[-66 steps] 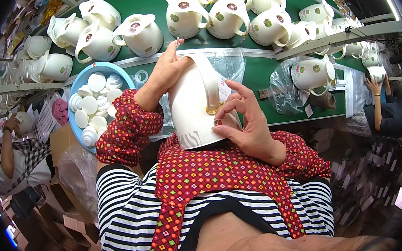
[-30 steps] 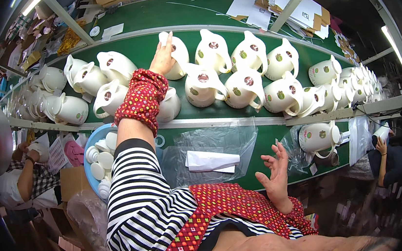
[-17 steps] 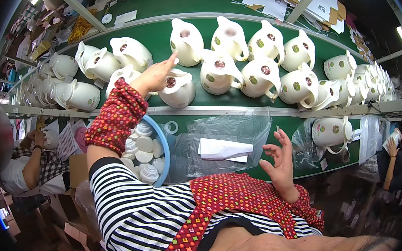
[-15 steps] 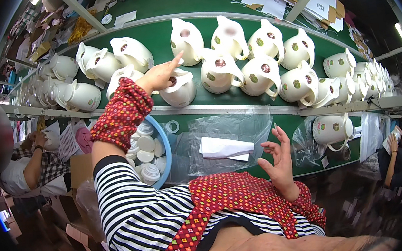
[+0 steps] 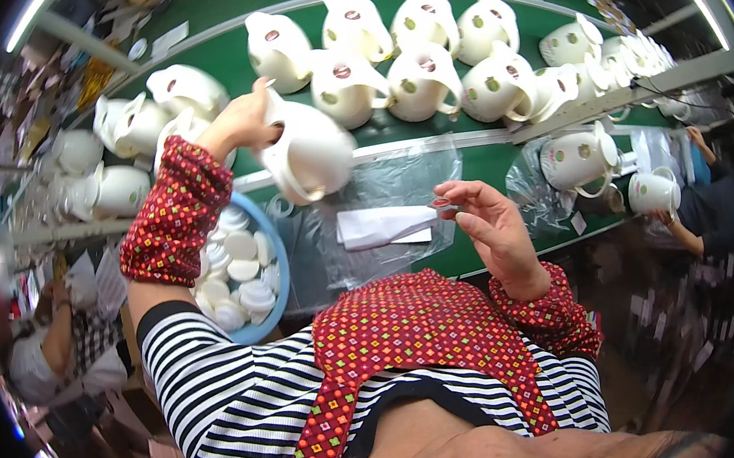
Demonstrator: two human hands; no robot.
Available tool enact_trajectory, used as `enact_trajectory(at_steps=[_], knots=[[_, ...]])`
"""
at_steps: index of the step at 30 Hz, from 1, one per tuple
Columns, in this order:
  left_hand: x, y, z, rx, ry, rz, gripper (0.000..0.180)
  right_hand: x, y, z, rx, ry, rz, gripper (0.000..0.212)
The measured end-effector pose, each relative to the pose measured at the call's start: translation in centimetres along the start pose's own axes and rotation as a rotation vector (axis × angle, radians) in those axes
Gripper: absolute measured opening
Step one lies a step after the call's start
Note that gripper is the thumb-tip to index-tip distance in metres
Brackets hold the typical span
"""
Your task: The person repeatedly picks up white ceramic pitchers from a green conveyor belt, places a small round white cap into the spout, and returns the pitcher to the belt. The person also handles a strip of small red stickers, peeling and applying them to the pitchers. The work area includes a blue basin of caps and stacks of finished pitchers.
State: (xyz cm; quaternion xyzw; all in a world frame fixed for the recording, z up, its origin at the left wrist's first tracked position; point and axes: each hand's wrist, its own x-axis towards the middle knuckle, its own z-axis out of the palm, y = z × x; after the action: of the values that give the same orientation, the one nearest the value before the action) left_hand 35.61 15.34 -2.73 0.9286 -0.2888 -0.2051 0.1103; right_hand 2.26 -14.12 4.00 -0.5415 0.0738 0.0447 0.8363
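The green table [image 5: 484, 163] spans the scene from left to right; a pale metal rail [image 5: 483, 137] divides its far and near strips. One co-worker [image 5: 48, 347] sits at the far left, blurred. A second co-worker [image 5: 722, 205] is at the right, one hand at the base of a white jug [image 5: 654, 192].

A clear plastic sheet [image 5: 362, 270] covers the middle of the near strip. Left of it, a round blue basin [image 5: 274, 239] holds white round pieces [image 5: 242, 247].

Cream jugs [image 5: 423, 80] with round dark-red marks stand in staggered rows on the far strip. A separate jug [image 5: 579, 159] is on the near strip at the right, beside crumpled clear plastic [image 5: 531, 185].

The held jug [image 5: 314, 150] is at left of centre, tilted, visually crossing the rail; its handle faces near-left. The left hand [image 5: 241, 121] grips it at the spout end.

The right hand [image 5: 494, 225] is raised right of centre, well apart from the held jug, fingers bent, thumb near the forefinger. A small reddish piece [image 5: 441, 202] shows at its fingertips; I cannot tell whether it is gripped.

Folded white paper [image 5: 385, 226] lies on the sheet, between basin and right hand.
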Motion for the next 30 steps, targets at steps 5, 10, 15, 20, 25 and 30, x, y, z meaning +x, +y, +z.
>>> enact_trajectory(at_steps=[5, 10, 15, 20, 25, 30], knots=[[-4.7, 6.9, -1.6, -0.428, -0.253, -0.116, 0.099, -1.2, -1.5, 2.6, -0.154, -0.37, -0.01, 0.027], [-5.8, 7.6, 2.2, -0.707, -0.67, -0.17, 0.082, -1.8, -1.8, 3.5, -0.279, -0.731, 0.1, 0.023], [-7.1, 7.6, 8.9, -0.824, -0.966, -0.17, 0.035, -4.4, -0.2, 2.1, -0.122, -0.511, 0.214, 0.024], [-6.8, 6.8, 12.6, -0.985, -1.099, -0.258, 0.039, -5.4, 2.1, 2.6, -0.212, -0.447, 0.26, 0.041], [-5.6, 4.4, 17.2, -1.148, -1.177, -0.142, 0.041, -5.1, 1.4, 3.8, -0.186, -0.453, 0.122, 0.041], [-4.8, 4.3, 18.6, -1.172, -1.089, -0.168, 0.041, -4.3, 3.1, 1.3, -0.553, -0.267, 0.015, 0.033]])
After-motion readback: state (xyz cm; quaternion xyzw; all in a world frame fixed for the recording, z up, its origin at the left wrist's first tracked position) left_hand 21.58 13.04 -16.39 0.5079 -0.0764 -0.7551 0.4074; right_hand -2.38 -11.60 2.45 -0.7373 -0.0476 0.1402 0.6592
